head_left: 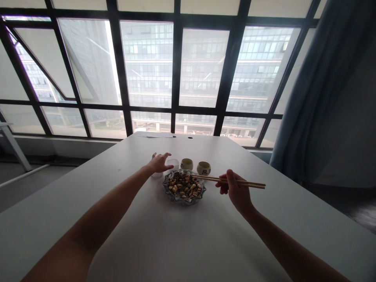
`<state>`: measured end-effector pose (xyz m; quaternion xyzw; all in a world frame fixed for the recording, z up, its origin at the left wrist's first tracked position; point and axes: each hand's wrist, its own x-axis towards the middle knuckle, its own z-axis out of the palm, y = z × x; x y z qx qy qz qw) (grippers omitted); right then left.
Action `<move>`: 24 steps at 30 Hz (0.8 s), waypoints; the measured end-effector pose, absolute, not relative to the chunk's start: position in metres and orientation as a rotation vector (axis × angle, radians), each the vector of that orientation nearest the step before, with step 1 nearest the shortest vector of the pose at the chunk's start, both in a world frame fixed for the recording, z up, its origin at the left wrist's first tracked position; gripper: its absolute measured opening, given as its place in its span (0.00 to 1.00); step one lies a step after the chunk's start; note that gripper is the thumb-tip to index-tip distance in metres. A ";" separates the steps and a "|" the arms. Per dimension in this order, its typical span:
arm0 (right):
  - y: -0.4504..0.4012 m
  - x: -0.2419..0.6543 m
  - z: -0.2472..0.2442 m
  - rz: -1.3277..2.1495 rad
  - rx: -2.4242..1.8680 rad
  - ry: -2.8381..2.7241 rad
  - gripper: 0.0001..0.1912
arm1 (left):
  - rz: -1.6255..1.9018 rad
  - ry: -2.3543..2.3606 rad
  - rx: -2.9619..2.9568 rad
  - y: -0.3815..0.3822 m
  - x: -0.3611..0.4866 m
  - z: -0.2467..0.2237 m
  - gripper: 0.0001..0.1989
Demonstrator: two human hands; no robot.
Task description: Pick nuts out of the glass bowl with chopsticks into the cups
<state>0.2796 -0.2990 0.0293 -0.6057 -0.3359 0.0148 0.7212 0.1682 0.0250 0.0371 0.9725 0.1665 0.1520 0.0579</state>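
A pair of wooden chopsticks (249, 184) is gripped in my right hand (233, 188), held nearly level. Their tips reach left to the rim of a clear glass bowl (184, 202) with a jagged, scalloped edge. Inside it lie tan nuts in their shells (192, 191), which look like pistachios, and darker small pieces that I cannot make out. Behind the bowl, my left hand (159, 162) has its fingers spread beside a clear plastic container (173, 163). Whether the fingers touch the container, I cannot tell. Part of something pale and see-through shows below that hand.
Two small cream cups with dark characters, a left cup (187, 164) and a right cup (203, 168), stand just behind the bowl. All this rests on a long white table (141, 239). Papers (155, 135) lie at its far end. Large windows and a blue curtain (305, 98) surround it.
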 end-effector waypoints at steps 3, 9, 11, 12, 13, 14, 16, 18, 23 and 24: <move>-0.299 0.282 0.026 0.011 -1.366 -0.758 0.31 | 0.328 0.512 2.889 0.027 0.177 0.040 0.35; -0.311 0.282 0.026 -0.425 -1.489 -1.316 0.23 | 0.749 0.213 2.907 0.028 0.176 0.036 0.32; -0.315 0.279 0.029 -0.567 -1.531 -1.627 0.20 | 0.912 0.037 2.946 0.026 0.172 0.033 0.30; -0.315 0.277 0.031 -0.619 -1.542 -1.720 0.20 | 0.950 -0.024 2.956 0.025 0.170 0.031 0.29; -0.314 0.275 0.032 -0.663 -1.546 -1.770 0.20 | 0.966 -0.063 2.960 0.025 0.168 0.030 0.29; -0.312 0.273 0.034 -0.694 -1.546 -1.792 0.20 | 0.971 -0.080 2.959 0.024 0.166 0.029 0.29; -0.304 0.270 0.036 -0.710 -1.535 -1.817 0.21 | 0.982 -0.087 2.947 0.023 0.162 0.027 0.29; -0.291 0.269 0.039 -0.684 -1.527 -1.813 0.20 | 1.000 -0.086 2.932 0.023 0.160 0.026 0.29; -0.246 0.275 0.046 -0.623 -1.526 -1.782 0.21 | 1.060 -0.122 2.903 0.026 0.158 0.025 0.29; -0.238 0.277 0.046 -0.617 -1.523 -1.787 0.21 | 1.066 -0.126 2.898 0.027 0.158 0.026 0.29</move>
